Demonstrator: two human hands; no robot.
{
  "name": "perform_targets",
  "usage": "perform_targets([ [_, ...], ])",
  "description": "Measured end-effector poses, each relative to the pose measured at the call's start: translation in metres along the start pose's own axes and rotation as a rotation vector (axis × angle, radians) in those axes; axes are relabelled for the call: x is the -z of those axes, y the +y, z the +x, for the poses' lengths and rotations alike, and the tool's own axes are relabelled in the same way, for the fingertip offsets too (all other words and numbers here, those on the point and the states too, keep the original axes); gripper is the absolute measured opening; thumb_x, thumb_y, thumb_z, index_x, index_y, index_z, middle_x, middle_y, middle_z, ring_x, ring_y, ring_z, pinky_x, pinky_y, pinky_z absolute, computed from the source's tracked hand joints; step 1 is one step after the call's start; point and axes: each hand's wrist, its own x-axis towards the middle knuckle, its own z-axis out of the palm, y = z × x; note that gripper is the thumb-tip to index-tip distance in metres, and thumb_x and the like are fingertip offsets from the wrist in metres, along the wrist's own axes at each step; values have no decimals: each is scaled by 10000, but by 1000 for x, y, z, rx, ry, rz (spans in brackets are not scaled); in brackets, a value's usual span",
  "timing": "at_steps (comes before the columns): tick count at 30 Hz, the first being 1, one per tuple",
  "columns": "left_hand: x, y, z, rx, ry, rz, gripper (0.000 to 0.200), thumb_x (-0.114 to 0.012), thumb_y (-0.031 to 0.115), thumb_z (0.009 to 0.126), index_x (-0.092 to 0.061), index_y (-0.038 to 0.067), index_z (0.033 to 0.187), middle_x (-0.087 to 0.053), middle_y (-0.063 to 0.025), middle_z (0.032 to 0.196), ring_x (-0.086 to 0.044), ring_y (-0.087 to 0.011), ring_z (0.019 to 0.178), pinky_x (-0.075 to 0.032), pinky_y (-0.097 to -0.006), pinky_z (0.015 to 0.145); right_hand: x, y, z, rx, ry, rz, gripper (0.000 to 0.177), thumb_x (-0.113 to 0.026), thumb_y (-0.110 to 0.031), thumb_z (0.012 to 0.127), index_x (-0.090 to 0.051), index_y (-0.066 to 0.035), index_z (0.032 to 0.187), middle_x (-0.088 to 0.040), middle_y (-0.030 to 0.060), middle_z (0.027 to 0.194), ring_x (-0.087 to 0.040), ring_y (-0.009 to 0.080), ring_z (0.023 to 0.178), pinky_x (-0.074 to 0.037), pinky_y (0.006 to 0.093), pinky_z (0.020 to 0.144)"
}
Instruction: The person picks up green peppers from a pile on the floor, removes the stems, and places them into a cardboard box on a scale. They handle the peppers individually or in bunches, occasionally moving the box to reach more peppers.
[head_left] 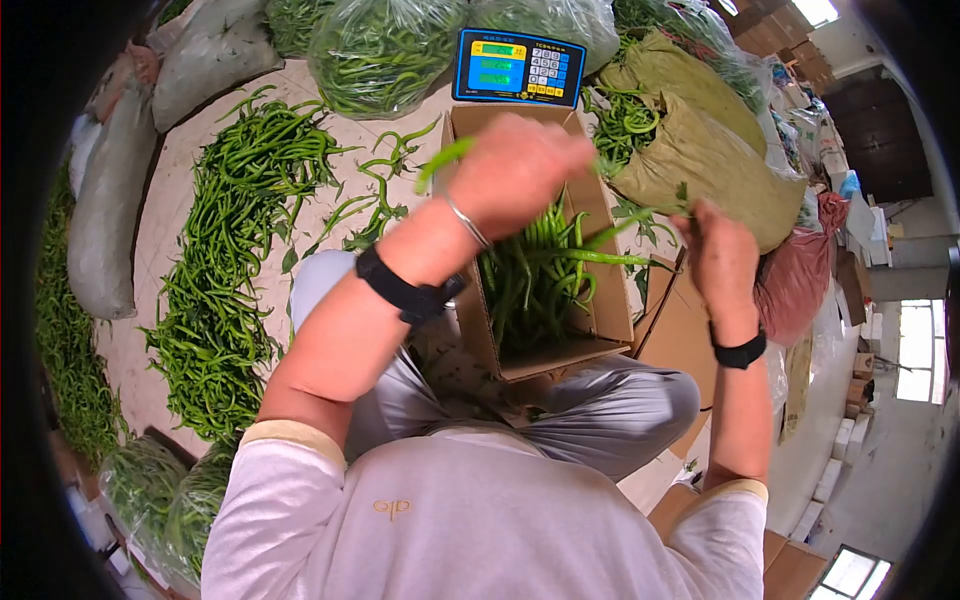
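My left hand (520,165), blurred by motion, is above the far end of an open cardboard box (615,310). Its fingers are closed around a long green chili pepper (445,165), which sticks out to the left. To the right of the box, my right hand (718,250) is closed in a pinch. A small green leafy sprig (682,195) shows at its fingertips. Inside the box lies a heap of long green chili peppers (525,275), some reaching over its right wall. Behind the box stands a scale display (520,68) with lit green numbers.
A long pile of green chilies (235,260) covers the floor at left, with loose chilies (375,190) nearer the box. Clear plastic bags of chilies (385,55) stand behind. Olive sacks (710,150) and a reddish sack (800,280) lie at right, a pale sack (110,210) far left.
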Motion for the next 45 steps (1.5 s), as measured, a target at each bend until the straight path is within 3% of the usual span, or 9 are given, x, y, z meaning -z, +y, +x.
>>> perform_targets([
  [3, 21, -13, 2, 91, 259, -136, 141, -641, 141, 789, -573, 27, 838, -561, -116, 709, -576, -285, 681, -458, -359, 627, 5, 35, -2, -82, 66, -33, 264, -642, -272, 823, -532, -43, 752, -560, 130, 621, -532, 335, 556, -398, 417, 523],
  [6, 4, -1, 9, 68, 193, -547, 180, -679, 129, 777, -594, 9, 881, -577, -80, 741, -586, -192, 700, -459, -312, 638, 36, 20, -1, -496, -107, 1079, 283, -588, -312, 899, -510, -76, 764, -427, -71, 611, -363, 26, 498, -295, 214, 443],
  [11, -18, 16, 11, 199, -118, -993, 247, -675, 159, 794, -628, 17, 990, -623, -35, 946, -583, -120, 860, -467, -268, 779, 44, -12, 7, -428, -24, 1397, 263, -576, -320, 906, -507, -86, 807, -457, -35, 639, -379, 31, 487, -294, 170, 436],
  [15, -42, 34, 11, -38, -116, -972, 381, -628, 264, 836, -589, 50, 1149, -645, -62, 1018, -575, -136, 934, -443, -307, 852, 48, -31, 9, -419, -14, 1630, 266, -564, -327, 911, -497, -83, 829, -468, -8, 634, -396, 50, 472, -308, 171, 434],
  [17, -43, 44, 11, 76, -316, -1238, 369, -643, 253, 824, -601, 47, 1127, -652, -59, 969, -565, -118, 921, -440, -293, 835, 48, -30, 9, -383, -7, 1623, 267, -559, -330, 913, -492, -81, 843, -471, 2, 631, -397, 60, 462, -314, 181, 429],
  [22, -37, 31, 18, 333, -286, -980, 287, -690, 258, 776, -679, 29, 948, -666, -42, 775, -582, -95, 705, -470, -255, 679, 59, -4, 0, -417, 220, 1635, 251, -515, -312, 939, -490, -79, 850, -469, 5, 637, -399, 64, 469, -324, 183, 436],
  [32, -27, 36, 13, 302, -145, -707, 322, -688, 303, 752, -688, 43, 942, -680, -133, 869, -656, -221, 758, -486, -298, 689, 24, -13, -10, -442, -24, 1337, 365, -529, -426, 910, -457, -97, 769, -471, -5, 619, -397, 46, 504, -298, 187, 460],
  [37, -36, 37, 7, 68, 107, -410, 281, -716, 216, 694, -682, 98, 947, -665, -91, 842, -629, -282, 751, -492, -352, 640, 4, -22, -6, -398, -83, 869, 350, -675, -298, 807, -450, -46, 717, -442, 7, 617, -375, 70, 527, -316, 243, 484],
  [45, -22, 35, 5, 2, 55, -290, 337, -730, 113, 645, -662, 120, 975, -651, -74, 838, -626, -274, 747, -495, -340, 618, 23, -27, -14, -399, -102, 839, 258, -643, -194, 810, -490, -14, 705, -434, 36, 543, -365, 115, 505, -312, 282, 481],
])
